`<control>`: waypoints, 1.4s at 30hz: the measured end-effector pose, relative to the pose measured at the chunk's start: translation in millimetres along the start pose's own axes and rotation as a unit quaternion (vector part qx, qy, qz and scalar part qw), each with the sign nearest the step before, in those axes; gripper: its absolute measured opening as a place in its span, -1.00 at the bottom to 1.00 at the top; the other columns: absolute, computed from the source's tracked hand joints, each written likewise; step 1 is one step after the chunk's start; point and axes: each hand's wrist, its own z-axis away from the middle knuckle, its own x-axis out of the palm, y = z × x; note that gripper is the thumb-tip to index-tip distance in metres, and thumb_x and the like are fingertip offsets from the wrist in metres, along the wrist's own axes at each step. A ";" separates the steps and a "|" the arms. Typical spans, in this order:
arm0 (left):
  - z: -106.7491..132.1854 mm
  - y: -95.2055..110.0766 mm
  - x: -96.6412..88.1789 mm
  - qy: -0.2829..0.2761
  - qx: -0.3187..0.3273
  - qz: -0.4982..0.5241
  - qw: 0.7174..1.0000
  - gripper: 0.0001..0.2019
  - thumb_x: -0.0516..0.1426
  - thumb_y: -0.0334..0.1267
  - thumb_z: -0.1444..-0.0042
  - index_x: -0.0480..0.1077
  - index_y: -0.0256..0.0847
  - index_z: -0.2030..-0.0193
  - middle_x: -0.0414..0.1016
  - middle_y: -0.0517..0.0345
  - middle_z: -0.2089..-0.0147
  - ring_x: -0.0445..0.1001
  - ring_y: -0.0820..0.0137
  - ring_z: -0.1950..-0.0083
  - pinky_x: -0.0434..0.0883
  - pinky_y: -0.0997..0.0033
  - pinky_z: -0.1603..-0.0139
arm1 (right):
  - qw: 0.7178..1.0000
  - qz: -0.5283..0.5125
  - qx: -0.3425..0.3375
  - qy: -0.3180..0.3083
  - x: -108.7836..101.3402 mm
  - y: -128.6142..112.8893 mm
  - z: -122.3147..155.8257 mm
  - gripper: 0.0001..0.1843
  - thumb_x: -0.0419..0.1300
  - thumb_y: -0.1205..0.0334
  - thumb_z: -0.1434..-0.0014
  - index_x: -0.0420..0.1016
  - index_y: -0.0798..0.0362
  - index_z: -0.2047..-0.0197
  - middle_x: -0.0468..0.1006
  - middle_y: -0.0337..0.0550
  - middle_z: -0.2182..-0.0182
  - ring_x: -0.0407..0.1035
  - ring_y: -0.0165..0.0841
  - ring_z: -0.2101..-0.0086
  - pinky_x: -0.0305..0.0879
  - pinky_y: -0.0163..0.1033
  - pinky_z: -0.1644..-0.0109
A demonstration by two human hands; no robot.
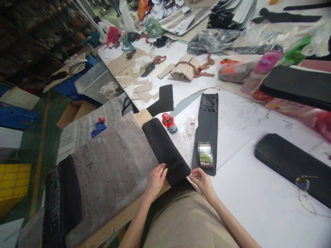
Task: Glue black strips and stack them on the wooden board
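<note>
A black strip of fabric (162,148) lies across the near edge of the white table (258,193), next to a grey textured sheet (111,168). My left hand (156,181) pinches a raised fold near the strip's near end. My right hand (202,181) has its fingers curled at the strip's right corner, touching the edge. A phone (205,156) lies on another long black strip (208,127) just beyond my right hand. A small red-capped bottle (169,123) stands behind the strip.
A stack of black strips (289,162) lies at the right, with glasses (305,193) in front. Cardboard pieces (143,88), a tied bundle (186,69), plastic bags and a pink bottle (261,69) crowd the far table. Boxes and crates sit on the floor at left.
</note>
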 end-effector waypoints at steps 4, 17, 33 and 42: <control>0.6 -0.7 2.2 0.006 -0.013 0.013 1.000 -0.64 -0.08 -0.15 -0.42 0.49 -0.21 -0.03 0.62 -0.03 -0.03 0.60 0.24 -0.06 0.57 0.16 -0.11 | 1.000 -0.002 -0.002 -0.007 -2.2 -1.1 -2.8 -0.65 0.33 -0.08 0.04 0.43 0.00 0.33 0.53 -0.20 0.50 0.41 -0.32 0.46 0.34 -0.24 0.36; -0.3 -1.0 3.3 0.012 -0.033 0.024 0.999 -0.65 -0.07 -0.12 -0.42 0.50 -0.18 0.00 0.62 0.00 -0.01 0.60 0.26 -0.05 0.56 0.19 -0.10 | 1.000 0.010 -0.014 -0.004 -11.7 -4.1 -13.4 -0.64 0.32 -0.10 0.02 0.50 0.02 0.32 0.56 -0.16 0.47 0.45 -0.29 0.41 0.37 -0.21 0.31; 1.0 -0.9 5.6 0.023 -0.034 0.038 0.998 -0.66 -0.05 -0.13 -0.41 0.50 -0.20 0.00 0.62 -0.03 -0.01 0.60 0.24 -0.05 0.56 0.19 -0.09 | 0.999 0.029 -0.002 -0.015 -5.0 -4.2 -5.6 -0.72 0.29 0.06 0.04 0.57 0.03 0.28 0.55 -0.20 0.51 0.40 -0.33 0.46 0.34 -0.23 0.31; 3.2 -2.5 8.8 0.029 -0.036 0.036 0.998 -0.64 -0.05 -0.11 -0.41 0.49 -0.23 -0.02 0.61 -0.07 -0.03 0.60 0.21 -0.06 0.55 0.15 -0.12 | 0.997 -0.030 0.057 -0.036 6.0 -1.5 -3.5 -0.60 0.28 -0.05 0.08 0.50 0.07 0.27 0.50 -0.23 0.57 0.44 -0.33 0.54 0.40 -0.23 0.44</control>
